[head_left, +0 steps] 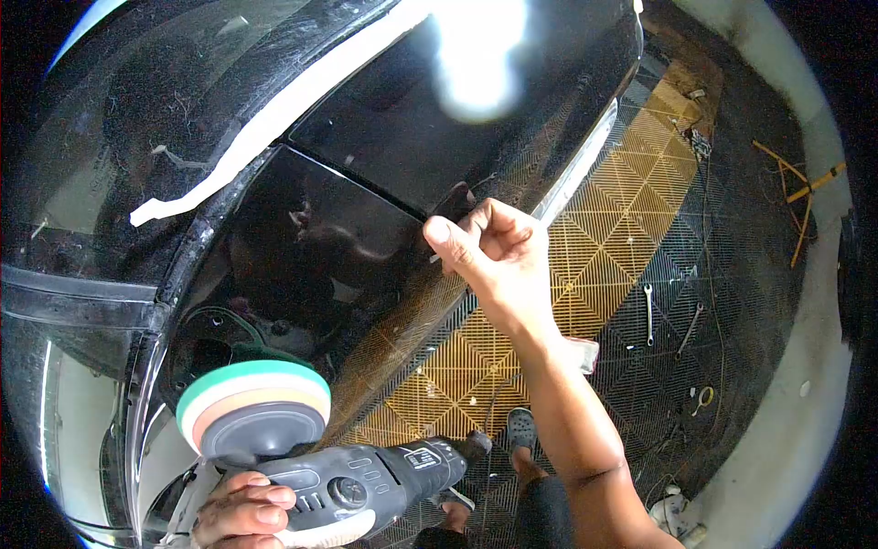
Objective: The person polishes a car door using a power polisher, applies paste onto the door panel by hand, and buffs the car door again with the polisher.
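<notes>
My left hand (242, 512) is wrapped round the body of a grey and black polishing machine (357, 489) at the lower left. Its round foam pad (261, 389), with green, white and peach layers, faces a glossy black car panel (274, 229) and sits close to it; whether they touch I cannot tell. Over the car's side, near a panel seam, my right hand (498, 247) is closed with fingers curled and thumb extended. A small pale bit shows by its fingertips, too little to name.
White masking tape (265, 128) runs along the window edge. Yellow and black slatted tiles (631, 215) cover the floor. Wrenches (649, 316), a tape roll (702, 401), a cable and a yellow stand (805, 192) are on the right. A bright light reflects in the paint.
</notes>
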`<state>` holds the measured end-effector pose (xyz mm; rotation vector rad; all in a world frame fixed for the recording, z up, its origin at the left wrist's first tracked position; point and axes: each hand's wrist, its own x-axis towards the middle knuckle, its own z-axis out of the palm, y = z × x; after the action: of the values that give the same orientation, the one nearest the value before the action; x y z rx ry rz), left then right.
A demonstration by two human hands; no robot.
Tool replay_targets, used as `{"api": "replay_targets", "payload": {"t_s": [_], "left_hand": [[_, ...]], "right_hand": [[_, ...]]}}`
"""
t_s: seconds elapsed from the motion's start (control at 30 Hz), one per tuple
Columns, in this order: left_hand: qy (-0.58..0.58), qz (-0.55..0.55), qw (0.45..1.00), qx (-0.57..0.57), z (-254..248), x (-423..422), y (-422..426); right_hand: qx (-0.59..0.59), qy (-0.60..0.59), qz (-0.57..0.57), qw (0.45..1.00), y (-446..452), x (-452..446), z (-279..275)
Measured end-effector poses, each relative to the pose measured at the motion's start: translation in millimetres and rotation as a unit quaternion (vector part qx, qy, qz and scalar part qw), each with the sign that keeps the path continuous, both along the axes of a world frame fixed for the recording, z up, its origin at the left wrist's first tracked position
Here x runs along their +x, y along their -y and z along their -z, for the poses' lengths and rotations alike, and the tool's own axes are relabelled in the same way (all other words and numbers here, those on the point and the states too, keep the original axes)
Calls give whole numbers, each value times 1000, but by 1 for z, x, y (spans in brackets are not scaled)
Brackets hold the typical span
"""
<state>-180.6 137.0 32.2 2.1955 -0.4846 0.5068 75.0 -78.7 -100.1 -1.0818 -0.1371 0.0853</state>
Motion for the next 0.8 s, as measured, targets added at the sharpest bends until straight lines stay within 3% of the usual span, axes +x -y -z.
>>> {"api": "replay_targets", "payload": {"t_s": [0.1,0.2,0.3,0.37,0.4,0.43,0.5,0.53,0.6,0.7,0.73,0.77,0.8], "left_hand": [[-42,42,998,-7,0,3,-5],[5,46,999,-5,3,5,-9],[-46,79,993,76,-4,10,1],[93,-125,988,19,19,19,44],[125,-164,978,21,26,25,53],[124,-164,978,22,16,29,52],[13,-12,998,56,-12,39,47],[12,-13,998,56,-2,36,47],[118,-119,986,7,24,31,50],[105,-155,982,33,19,32,63],[7,-73,996,58,-17,45,68],[7,-73,996,59,-19,48,69],[1,-67,996,63,-19,50,71]], "right_hand": [[-27,13,9,1000,0,4,-3],[-62,31,6,998,4,8,8],[-40,19,-25,999,9,7,7],[4,1,-51,999,8,9,5],[-65,22,-20,997,5,11,4],[-134,43,11,990,3,12,4],[-150,45,6,988,8,13,1],[-120,39,-13,992,11,12,-1],[-89,33,-33,995,15,11,-1],[-92,48,-38,994,18,1,2],[-56,40,-41,997,20,-15,4],[-21,33,-44,998,21,-31,6],[-50,131,-77,987,25,-47,12]]}}
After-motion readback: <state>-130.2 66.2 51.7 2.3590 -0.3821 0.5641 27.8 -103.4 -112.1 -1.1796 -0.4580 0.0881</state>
